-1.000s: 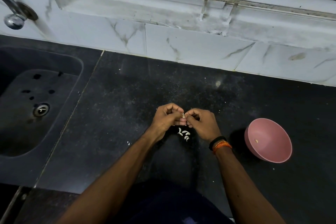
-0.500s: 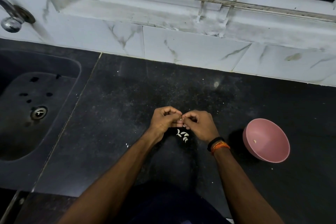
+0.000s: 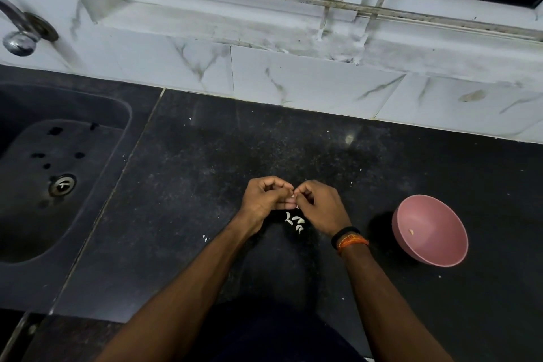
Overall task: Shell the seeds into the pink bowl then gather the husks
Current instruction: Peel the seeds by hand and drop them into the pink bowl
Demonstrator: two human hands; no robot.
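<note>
Head view: left hand [image 3: 266, 200] and right hand [image 3: 318, 206] meet fingertip to fingertip over the dark surface [image 3: 205, 161], fingers curled, pinching one pale seed [image 3: 292, 194] between them. Loose seeds [image 3: 294, 221] lie just beneath, nearer. Pink bowl [image 3: 429, 229] sits well right, one kernel [image 3: 412, 231] inside. Shelling step, early. Next: split the husk, carry the kernel right to the bowl.

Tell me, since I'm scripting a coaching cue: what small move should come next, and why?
Probably finish splitting the small pale seed pinched between the left hand and right hand, then carry the kernel right to the round pink bowl, which holds just one pale bit, while white husks lie beneath the hands.
</note>
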